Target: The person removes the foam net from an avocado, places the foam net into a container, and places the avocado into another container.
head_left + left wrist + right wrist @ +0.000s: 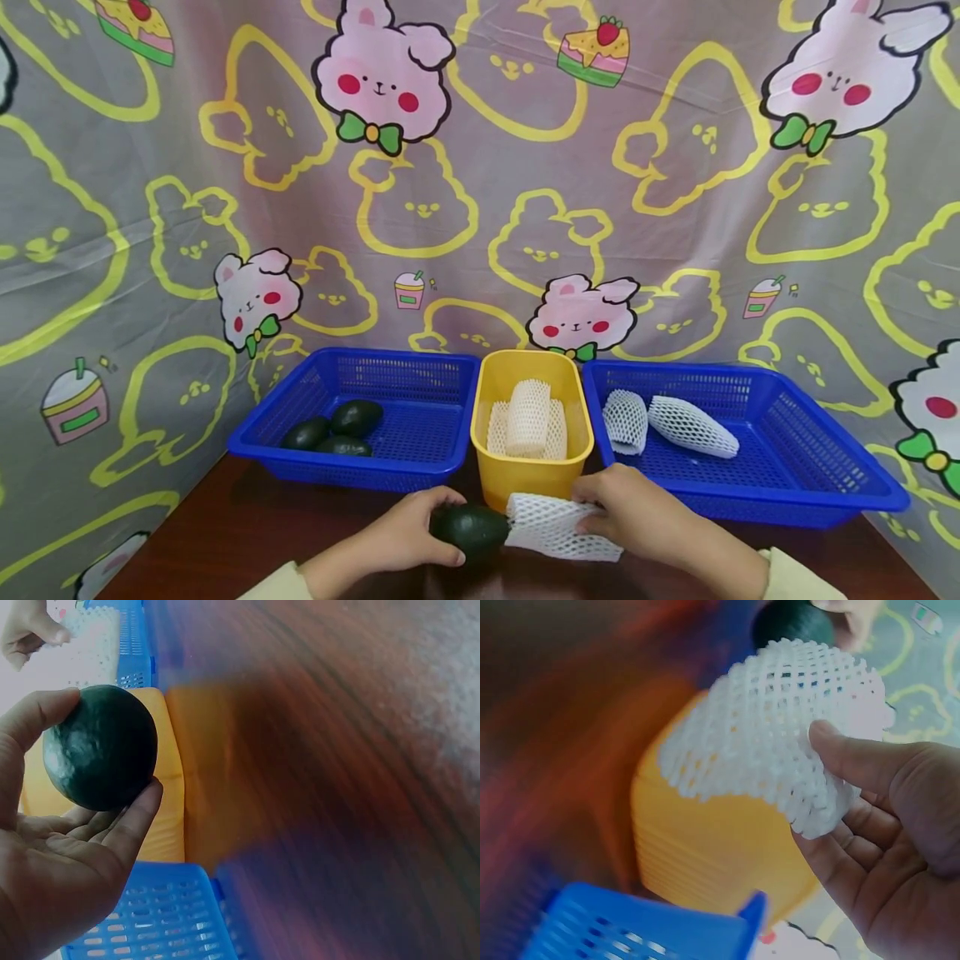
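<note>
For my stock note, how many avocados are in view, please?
4: three avocados in the left blue basket, one in the left hand; the basket's front might hide more.

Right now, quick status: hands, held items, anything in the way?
Left hand grips dark green, oval avocado. Right hand holds white foam-mesh sleeve, its end beside the avocado; contact unclear. Nothing visible between them; yellow plastic bin stands just behind.

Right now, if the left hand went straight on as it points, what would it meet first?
Probably the white foam net in the right hand, with the held avocado leading; any gap between is unclear.
</note>
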`<state>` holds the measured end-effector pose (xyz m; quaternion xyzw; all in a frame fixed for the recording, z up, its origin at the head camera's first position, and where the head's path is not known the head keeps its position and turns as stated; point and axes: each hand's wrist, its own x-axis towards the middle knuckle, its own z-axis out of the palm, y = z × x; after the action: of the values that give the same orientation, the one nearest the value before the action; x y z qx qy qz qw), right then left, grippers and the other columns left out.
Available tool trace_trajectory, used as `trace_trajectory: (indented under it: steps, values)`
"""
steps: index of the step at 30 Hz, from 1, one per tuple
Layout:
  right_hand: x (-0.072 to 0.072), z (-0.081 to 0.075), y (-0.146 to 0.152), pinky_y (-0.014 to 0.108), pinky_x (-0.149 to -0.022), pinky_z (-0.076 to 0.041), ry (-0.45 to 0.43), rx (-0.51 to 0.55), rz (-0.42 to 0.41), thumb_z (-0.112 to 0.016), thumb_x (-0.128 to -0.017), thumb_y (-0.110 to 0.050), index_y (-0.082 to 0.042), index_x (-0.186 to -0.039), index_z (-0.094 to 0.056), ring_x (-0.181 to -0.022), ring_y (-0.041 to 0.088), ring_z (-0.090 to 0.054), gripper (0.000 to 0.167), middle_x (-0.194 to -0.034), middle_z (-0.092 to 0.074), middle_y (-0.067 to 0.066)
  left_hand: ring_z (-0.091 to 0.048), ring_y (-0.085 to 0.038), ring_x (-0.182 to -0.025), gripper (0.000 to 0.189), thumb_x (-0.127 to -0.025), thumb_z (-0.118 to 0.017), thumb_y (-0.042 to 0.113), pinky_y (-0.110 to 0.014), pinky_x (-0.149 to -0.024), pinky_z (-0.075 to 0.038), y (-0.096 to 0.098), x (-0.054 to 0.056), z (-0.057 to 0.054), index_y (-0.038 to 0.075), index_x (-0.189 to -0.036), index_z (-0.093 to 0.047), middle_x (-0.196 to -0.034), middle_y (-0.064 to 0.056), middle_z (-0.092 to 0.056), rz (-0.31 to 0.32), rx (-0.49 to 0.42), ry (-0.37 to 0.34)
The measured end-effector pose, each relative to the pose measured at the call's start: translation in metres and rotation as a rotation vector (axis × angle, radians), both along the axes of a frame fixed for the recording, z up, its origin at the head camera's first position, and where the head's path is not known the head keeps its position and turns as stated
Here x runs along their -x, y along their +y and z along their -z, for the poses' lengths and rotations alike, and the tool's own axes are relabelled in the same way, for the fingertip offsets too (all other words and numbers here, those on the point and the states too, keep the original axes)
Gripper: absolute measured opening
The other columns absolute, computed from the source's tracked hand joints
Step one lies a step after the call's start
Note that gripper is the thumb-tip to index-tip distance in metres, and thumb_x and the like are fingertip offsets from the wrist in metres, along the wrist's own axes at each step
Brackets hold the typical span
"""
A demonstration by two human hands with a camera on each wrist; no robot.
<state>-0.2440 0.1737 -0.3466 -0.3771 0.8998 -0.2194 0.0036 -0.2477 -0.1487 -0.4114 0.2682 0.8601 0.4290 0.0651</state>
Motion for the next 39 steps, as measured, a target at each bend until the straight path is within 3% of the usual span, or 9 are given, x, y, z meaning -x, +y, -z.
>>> trace_trajectory:
  steps: [6, 10, 15, 22, 26, 32, 39]
  values:
    - [-0.005, -0.026, 0.007, 0.020, -0.050, -0.039, 0.080, 0.083, -0.005, -0.080, -0.079, -0.020, -0.025, -0.079, -0.062, -0.058, -0.003, -0.042, 0.019, -0.063, -0.046, -0.020, -0.060, -0.009, -0.090, 0.058, -0.066, -0.085, 0.022, -0.026, -0.077, -0.048, -0.007, -0.003, -0.005, 0.005, -0.116, -0.060, -0.100, 0.003, -0.065, -0.002, -0.002, 0.015]
    - [-0.001, -0.043, 0.008, 0.021, -0.048, -0.041, 0.141, 0.162, 0.038, -0.080, -0.079, -0.018, -0.023, -0.081, -0.065, -0.057, -0.001, -0.045, 0.016, -0.063, -0.050, -0.018, -0.060, -0.009, -0.090, 0.058, -0.067, -0.085, 0.021, -0.026, -0.077, -0.049, -0.012, -0.004, -0.009, 0.004, -0.117, -0.059, -0.101, 0.002, -0.065, -0.005, -0.007, 0.010]
    - [0.013, -0.056, 0.001, 0.023, -0.049, -0.042, 0.207, 0.229, 0.168, -0.080, -0.080, -0.017, -0.019, -0.083, -0.065, -0.057, 0.005, -0.045, 0.016, -0.062, -0.048, -0.013, -0.060, -0.010, -0.090, 0.058, -0.068, -0.084, 0.021, -0.027, -0.077, -0.049, -0.014, -0.004, -0.011, 0.004, -0.117, -0.059, -0.101, 0.002, -0.065, -0.007, -0.003, 0.001]
    - [0.037, -0.058, -0.014, 0.024, -0.047, -0.036, 0.310, 0.302, 0.267, -0.083, -0.077, -0.014, -0.014, -0.076, -0.056, -0.055, 0.011, -0.040, 0.026, -0.059, -0.036, -0.007, -0.060, -0.010, -0.090, 0.058, -0.068, -0.085, 0.022, -0.027, -0.077, -0.048, -0.014, -0.004, -0.010, 0.005, -0.117, -0.059, -0.100, 0.003, -0.064, -0.011, 0.007, 0.016]
    - [0.050, -0.055, -0.022, 0.025, -0.050, -0.035, 0.296, 0.251, 0.288, -0.082, -0.078, -0.017, -0.015, -0.073, -0.053, -0.056, 0.012, -0.040, 0.030, -0.059, -0.036, -0.006, -0.060, -0.010, -0.090, 0.057, -0.068, -0.085, 0.022, -0.027, -0.076, -0.049, -0.015, -0.004, -0.011, 0.005, -0.117, -0.059, -0.100, 0.002, -0.065, -0.009, 0.008, 0.012]
    - [0.067, -0.046, -0.033, 0.026, -0.052, -0.035, 0.248, 0.118, 0.242, -0.082, -0.078, -0.014, -0.014, -0.073, -0.058, -0.056, 0.012, -0.040, 0.025, -0.060, -0.039, -0.006, -0.060, -0.013, -0.091, 0.058, -0.068, -0.085, 0.022, -0.027, -0.076, -0.049, -0.017, -0.005, -0.015, 0.004, -0.117, -0.059, -0.102, 0.001, -0.064, -0.019, 0.007, 0.004]
    - [0.077, -0.036, -0.045, 0.028, -0.056, -0.041, 0.236, -0.048, 0.211, -0.083, -0.075, -0.011, -0.013, -0.071, -0.061, -0.059, 0.014, -0.045, 0.023, -0.062, -0.049, -0.006, -0.060, -0.013, -0.092, 0.058, -0.068, -0.085, 0.023, -0.027, -0.077, -0.049, -0.019, -0.006, -0.015, 0.004, -0.117, -0.059, -0.103, 0.001, -0.064, -0.027, 0.010, 0.002]
